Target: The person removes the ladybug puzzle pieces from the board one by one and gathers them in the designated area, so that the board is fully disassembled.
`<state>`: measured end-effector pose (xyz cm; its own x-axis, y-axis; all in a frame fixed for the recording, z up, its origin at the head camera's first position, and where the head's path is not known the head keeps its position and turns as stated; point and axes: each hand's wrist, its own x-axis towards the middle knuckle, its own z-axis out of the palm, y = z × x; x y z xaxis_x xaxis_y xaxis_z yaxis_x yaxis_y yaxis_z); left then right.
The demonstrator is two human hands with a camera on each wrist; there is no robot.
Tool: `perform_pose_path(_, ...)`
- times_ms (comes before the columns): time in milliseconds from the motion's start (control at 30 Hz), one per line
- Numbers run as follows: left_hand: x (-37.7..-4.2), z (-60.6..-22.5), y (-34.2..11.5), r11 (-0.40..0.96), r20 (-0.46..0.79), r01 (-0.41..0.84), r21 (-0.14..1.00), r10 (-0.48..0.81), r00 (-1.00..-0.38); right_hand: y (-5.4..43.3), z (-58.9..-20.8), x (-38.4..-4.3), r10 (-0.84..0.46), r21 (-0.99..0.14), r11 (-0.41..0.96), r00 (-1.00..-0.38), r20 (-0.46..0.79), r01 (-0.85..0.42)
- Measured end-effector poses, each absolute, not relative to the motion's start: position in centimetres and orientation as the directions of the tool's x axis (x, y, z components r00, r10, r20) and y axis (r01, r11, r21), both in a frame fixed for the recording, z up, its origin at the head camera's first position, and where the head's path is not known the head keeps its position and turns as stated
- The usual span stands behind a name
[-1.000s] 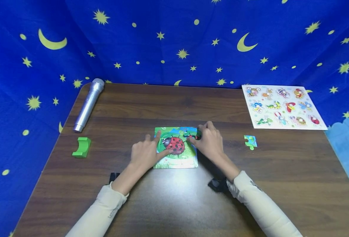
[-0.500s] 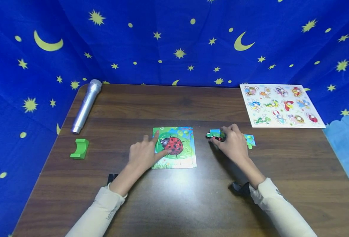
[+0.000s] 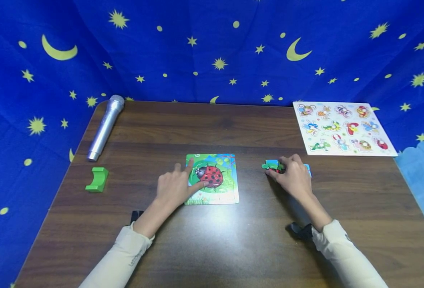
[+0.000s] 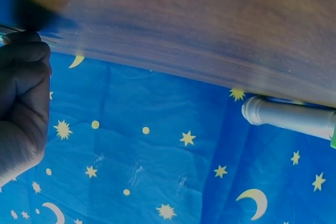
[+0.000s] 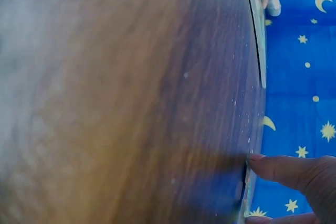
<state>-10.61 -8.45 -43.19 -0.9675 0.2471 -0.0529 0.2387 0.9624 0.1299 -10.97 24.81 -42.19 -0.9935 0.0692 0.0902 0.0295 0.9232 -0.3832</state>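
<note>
A square ladybug jigsaw puzzle (image 3: 213,194) lies on the wooden table in the head view. My left hand (image 3: 173,186) rests on its left side, index finger and thumb spread apart, the thumb over the ladybug. To the right of the puzzle, my right hand (image 3: 294,178) pinches a green, blue and red puzzle piece (image 3: 270,165) close over the table; the hand covers part of it. Another puzzle piece (image 3: 308,169) shows only its blue edge behind that hand. In the right wrist view, the thumb (image 5: 281,169) is at the piece's thin edge.
A silver microphone (image 3: 105,130) lies at the back left, with a green arched block (image 3: 98,179) in front of it. At the back right sits a white insect picture board (image 3: 343,130). Behind the table hangs a blue star-patterned cloth (image 3: 212,52).
My right hand has moved right from the puzzle's upper right corner, carrying the piece beside the other loose piece, which it now mostly hides. My left hand stays on the puzzle.
</note>
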Motion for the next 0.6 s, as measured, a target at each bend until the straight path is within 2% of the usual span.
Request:
perform_pose_path(400, -10.51, -43.14, -8.61, 0.961, -0.035, 0.247, 0.126, 0.253, -0.967, 24.90, -41.79, -11.18, 0.066, -0.359, 0.932, -0.998, 0.019, 0.055)
perform_pose_path(600, -10.59, -42.99, -8.65, 0.959, -0.022, 0.249, 0.137, 0.255, -0.967, 24.13, -41.88, -11.06, 0.044, -0.401, 0.916, -0.992, 0.122, -0.009)
